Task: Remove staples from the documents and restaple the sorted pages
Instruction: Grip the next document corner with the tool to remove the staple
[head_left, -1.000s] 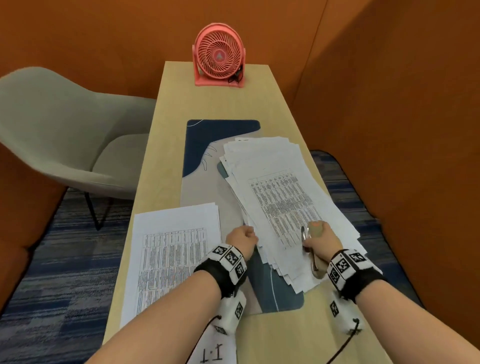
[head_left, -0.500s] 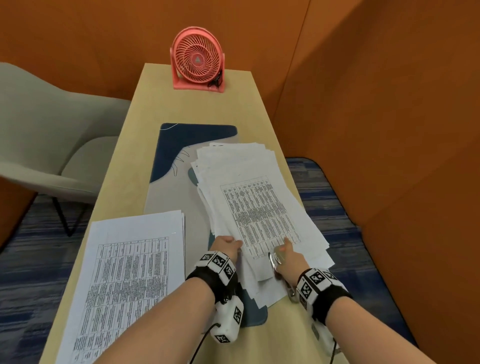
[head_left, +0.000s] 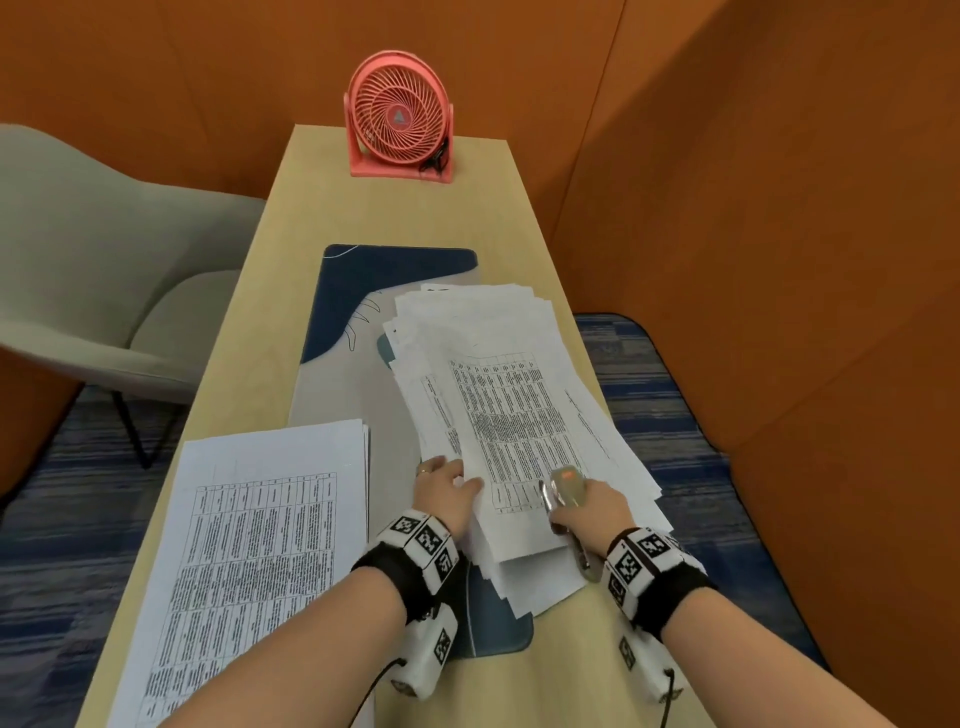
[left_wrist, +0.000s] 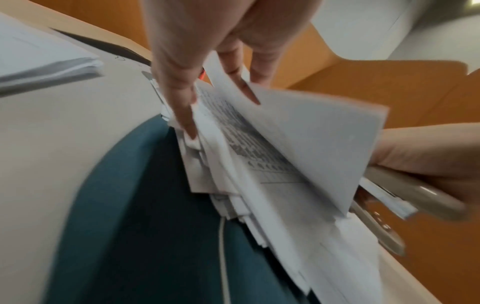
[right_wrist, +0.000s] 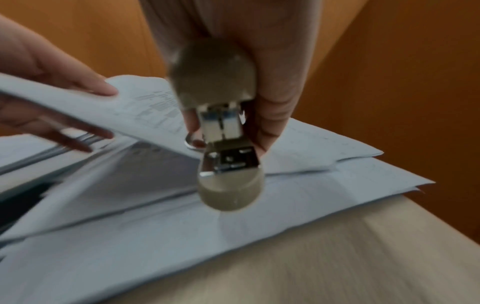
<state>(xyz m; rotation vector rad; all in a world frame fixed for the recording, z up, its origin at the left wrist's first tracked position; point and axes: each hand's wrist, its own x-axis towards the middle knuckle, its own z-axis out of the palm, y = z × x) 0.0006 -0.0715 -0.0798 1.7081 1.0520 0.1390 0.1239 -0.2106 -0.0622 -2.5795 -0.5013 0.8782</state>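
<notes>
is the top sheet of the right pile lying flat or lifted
Lifted. The left hand pinches the top sheet and raises its near edge off the messy pile, showing printed pages under it.

Even, soft indoor light, faint shadows, head view sharp with wide-angle edge bending, both wrist views motion-blurred

On the light wooden worktop (head_left: 332, 260), the left hand (head_left: 445, 488) pinches a printed white sheet (head_left: 511, 441) atop a loose paper pile; the right hand (head_left: 589, 512) grips a beige stapler (head_left: 563, 488).

Pink fan (head_left: 397, 117) at table (head_left: 322, 218) far end; grey chair (head_left: 104, 260) left.
</notes>
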